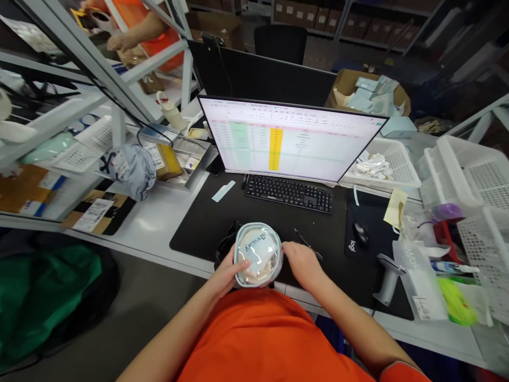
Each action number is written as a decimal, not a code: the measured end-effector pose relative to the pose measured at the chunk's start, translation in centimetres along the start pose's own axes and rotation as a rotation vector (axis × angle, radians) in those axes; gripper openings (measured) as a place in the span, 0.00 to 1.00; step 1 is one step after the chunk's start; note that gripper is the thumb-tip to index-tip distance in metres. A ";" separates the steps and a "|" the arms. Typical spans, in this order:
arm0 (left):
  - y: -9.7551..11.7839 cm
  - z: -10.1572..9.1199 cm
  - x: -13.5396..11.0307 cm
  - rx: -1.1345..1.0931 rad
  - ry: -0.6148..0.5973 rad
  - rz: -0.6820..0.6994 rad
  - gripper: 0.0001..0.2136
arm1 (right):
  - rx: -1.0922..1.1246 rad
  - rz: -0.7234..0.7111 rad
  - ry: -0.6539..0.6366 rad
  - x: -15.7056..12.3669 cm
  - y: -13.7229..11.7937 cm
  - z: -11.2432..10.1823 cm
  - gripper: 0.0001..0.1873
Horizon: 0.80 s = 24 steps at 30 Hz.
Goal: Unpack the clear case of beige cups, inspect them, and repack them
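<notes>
at desk (155, 225) edge | left hand (226, 274) cups round pouch (256, 255) | right hand (304, 263) grips its side

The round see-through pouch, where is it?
Low in the middle of the head view, the round pouch is held between the left hand and right hand, over the black desk mat, in front of the keyboard.

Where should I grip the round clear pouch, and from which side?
Probably take the pouch by its pale-blue rim, from the left and right edges: it is a flat round disc, face up, its top glossy film. The left hand cups one edge, the right hand meets the other.
</notes>
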<state>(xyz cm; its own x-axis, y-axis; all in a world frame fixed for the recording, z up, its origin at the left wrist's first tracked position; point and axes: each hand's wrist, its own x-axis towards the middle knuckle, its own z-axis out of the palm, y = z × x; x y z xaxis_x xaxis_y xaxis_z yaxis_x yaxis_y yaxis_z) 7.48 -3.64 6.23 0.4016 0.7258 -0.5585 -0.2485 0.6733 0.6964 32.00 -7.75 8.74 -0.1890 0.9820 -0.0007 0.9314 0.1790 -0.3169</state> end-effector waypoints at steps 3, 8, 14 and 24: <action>1.4 -1.1 -0.4 0.111 -0.225 -0.040 0.40 | 0.059 -0.044 0.069 2.0 1.2 -1.1 0.11; 4.7 -1.1 -0.1 0.387 -0.603 -0.035 0.40 | 0.214 -0.247 -0.118 6.9 0.0 -2.0 0.07; 4.2 -1.8 -0.3 0.354 -0.565 0.085 0.49 | 0.577 -0.011 0.246 7.0 0.3 -3.3 0.08; 0.7 -3.0 -0.8 0.288 -0.354 0.338 0.62 | 0.925 0.039 0.136 -0.4 -3.6 0.4 0.10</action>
<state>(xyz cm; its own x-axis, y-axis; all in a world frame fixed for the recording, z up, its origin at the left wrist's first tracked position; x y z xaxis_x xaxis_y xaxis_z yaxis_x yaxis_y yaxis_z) 4.41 -3.33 5.77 0.6247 0.7695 -0.1328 -0.1842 0.3105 0.9326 28.63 -8.83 9.46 -0.0703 0.9954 0.0653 0.3072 0.0839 -0.9480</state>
